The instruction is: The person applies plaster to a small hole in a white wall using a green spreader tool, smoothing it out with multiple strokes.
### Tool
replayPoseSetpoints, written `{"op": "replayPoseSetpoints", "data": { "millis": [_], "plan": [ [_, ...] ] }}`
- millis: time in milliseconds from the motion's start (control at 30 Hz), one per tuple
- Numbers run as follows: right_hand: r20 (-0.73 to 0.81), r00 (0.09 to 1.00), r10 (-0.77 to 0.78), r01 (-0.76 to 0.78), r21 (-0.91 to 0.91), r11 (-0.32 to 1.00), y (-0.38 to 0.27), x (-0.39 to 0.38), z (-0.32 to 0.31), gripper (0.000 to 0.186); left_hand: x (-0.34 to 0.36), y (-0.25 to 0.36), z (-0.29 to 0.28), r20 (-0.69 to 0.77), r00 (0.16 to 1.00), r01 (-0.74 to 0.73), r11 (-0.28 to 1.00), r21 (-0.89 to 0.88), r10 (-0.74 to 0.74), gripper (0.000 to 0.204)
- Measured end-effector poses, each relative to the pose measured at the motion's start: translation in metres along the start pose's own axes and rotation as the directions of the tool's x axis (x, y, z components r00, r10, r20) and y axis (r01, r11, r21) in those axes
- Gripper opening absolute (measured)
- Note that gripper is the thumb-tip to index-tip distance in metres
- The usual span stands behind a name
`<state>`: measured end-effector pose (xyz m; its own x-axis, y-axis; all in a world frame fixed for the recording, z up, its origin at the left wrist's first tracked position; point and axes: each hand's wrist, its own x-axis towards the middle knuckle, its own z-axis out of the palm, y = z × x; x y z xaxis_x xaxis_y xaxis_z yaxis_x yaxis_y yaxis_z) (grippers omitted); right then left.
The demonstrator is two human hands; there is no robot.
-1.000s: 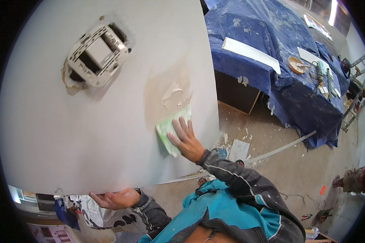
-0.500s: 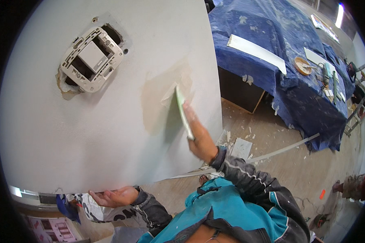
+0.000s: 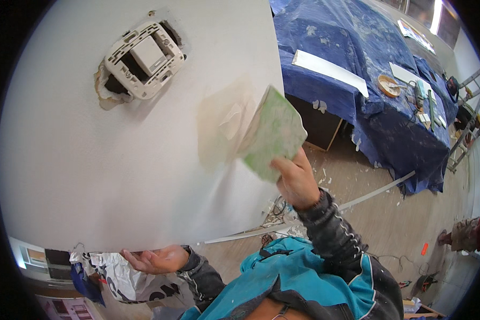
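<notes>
My right hand (image 3: 300,181) grips a thin, flat green spreader (image 3: 274,128) smeared with pale filler, thumb on its near face. The spreader is turned broadside beside a beige damp-looking filler patch (image 3: 210,130) on the white wall panel (image 3: 90,181). Whether its edge touches the wall I cannot tell. A small ridge of lighter filler shows within the patch. Low at the panel's bottom edge, my left hand (image 3: 157,260) lies palm up, fingers loosely bent and holding nothing. Up and left of the patch, an uncovered switch (image 3: 148,56) sits in its mounting frame over a ragged cut-out.
Blue sheeting (image 3: 336,37) drapes a table at right, bearing white boards (image 3: 330,69), an orange bowl (image 3: 388,85) and tools. A long pale strip (image 3: 376,191) crosses the debris-strewn floor. A ladder (image 3: 466,133) and another person's leg (image 3: 466,234) show far right; a white bag (image 3: 128,277) lies lower left.
My right hand has drawn the spreader rightward from the patch and turned it from edge-on to broadside. My left hand stays nearly still. The view has shifted slightly.
</notes>
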<state>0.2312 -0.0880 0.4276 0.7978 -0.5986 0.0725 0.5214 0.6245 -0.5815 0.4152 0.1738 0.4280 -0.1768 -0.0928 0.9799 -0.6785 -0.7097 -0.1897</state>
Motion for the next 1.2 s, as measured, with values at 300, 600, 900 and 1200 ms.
{"op": "replayPoseSetpoints", "data": {
  "millis": [300,600,900,1200],
  "plan": [
    [0.513,0.689,-0.512,0.514,-0.844,-0.154,0.125,0.049,-0.026,0.098,-0.031,-0.013,-0.003,-0.001,0.876,0.43,0.783,-0.449,-0.482,0.059],
    [0.75,0.547,-0.372,0.72,-0.648,-0.247,-0.028,0.066,-0.038,0.086,-0.003,0.003,-0.002,-0.001,0.997,0.081,0.99,-0.118,-0.082,0.037],
    [0.856,0.487,0.173,0.737,-0.297,-0.608,-0.089,0.114,-0.05,0.085,-0.007,0.012,0.001,-0.036,0.786,0.557,0.733,-0.391,-0.617,0.059],
    [0.68,0.681,-0.272,0.679,-0.725,-0.114,0.006,0.072,-0.079,0.083,-0.003,0.009,0.0,0.018,0.866,0.466,0.793,-0.393,-0.5,0.041]
  ]
}}
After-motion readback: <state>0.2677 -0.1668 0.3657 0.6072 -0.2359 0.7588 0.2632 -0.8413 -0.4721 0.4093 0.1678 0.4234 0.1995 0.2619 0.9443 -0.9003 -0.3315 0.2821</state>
